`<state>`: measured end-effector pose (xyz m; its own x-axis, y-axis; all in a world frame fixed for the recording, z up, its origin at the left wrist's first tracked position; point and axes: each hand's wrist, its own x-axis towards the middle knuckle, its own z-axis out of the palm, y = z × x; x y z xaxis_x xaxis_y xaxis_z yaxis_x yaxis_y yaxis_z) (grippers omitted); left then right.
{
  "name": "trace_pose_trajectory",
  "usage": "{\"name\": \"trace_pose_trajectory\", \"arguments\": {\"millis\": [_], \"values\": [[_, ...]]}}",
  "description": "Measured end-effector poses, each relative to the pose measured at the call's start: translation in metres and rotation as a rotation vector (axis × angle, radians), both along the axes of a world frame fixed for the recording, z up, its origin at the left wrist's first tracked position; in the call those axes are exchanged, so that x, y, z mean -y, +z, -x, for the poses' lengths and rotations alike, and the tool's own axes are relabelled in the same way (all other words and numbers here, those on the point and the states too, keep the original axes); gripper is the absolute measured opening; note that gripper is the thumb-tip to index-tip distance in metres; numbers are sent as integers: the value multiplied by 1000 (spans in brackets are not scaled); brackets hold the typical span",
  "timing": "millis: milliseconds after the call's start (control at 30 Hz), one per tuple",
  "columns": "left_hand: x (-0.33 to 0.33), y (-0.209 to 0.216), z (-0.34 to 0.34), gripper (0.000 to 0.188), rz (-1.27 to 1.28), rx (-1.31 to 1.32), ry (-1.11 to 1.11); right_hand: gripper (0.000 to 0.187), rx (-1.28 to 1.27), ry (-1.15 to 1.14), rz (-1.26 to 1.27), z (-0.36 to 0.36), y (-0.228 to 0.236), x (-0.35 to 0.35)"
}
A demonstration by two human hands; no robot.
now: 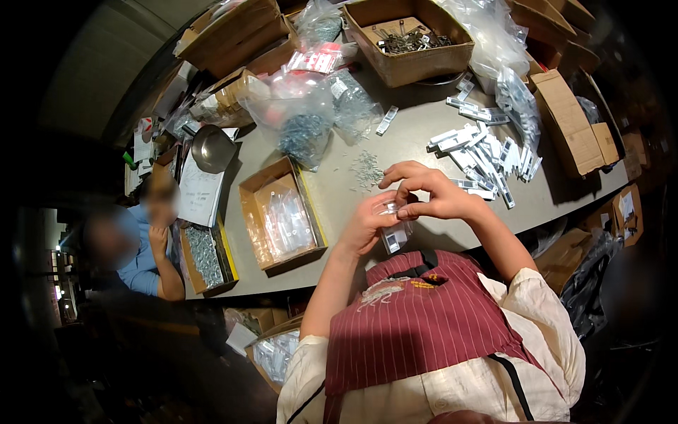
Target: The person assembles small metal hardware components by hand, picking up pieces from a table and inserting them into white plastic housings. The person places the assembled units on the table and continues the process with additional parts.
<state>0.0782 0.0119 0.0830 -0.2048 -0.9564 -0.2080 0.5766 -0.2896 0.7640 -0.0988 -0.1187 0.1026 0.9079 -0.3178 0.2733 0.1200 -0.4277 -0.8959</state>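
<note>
My left hand (365, 225) is closed on a small clear plastic bag (397, 240), held over the table's near edge. A pale strip-like piece with a dark patch shows in the bag's lower part. Thumb and forefinger of my right hand (439, 195) pinch together at the bag's upper part; its other fingers arch above. Just beyond my hands lies a loose heap of small screws (367, 169). Right of them spreads a pile of flat white and grey strip-like pieces (480, 155). One such piece (386, 121) lies apart, farther back.
Left of my hands stands an open cardboard box (246, 194) of small clear bags. A box of metal pieces (205, 258) sits near a seated person (145, 247). Bulging plastic bags (304, 131), a metal pan (213, 148) and a carton of dark metal parts (424, 67) stand farther back.
</note>
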Motion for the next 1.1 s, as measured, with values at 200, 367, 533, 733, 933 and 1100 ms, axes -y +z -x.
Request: {"name": "trace_pose_trajectory", "arguments": {"millis": [200,367,533,733,933,1100], "values": [[-10,-31,4,29,-5,342,186,21,-75,-302,52,14,-11,-16],[-12,-67,25,22,21,414,477,18,-73,-482,-11,20,-45,-25],[-14,-59,25,13,-11,491,537,21,-144,-534,-85,24,-53,-37],[-17,-55,29,5,300,1152,571,23,-109,-388,92,8,-62,-49],[-20,-49,26,4,401,1259,580,13,-106,-375,324,0,-66,-54],[-19,-51,22,6,247,1228,565,15,-132,-363,505,7,-69,-51]]}}
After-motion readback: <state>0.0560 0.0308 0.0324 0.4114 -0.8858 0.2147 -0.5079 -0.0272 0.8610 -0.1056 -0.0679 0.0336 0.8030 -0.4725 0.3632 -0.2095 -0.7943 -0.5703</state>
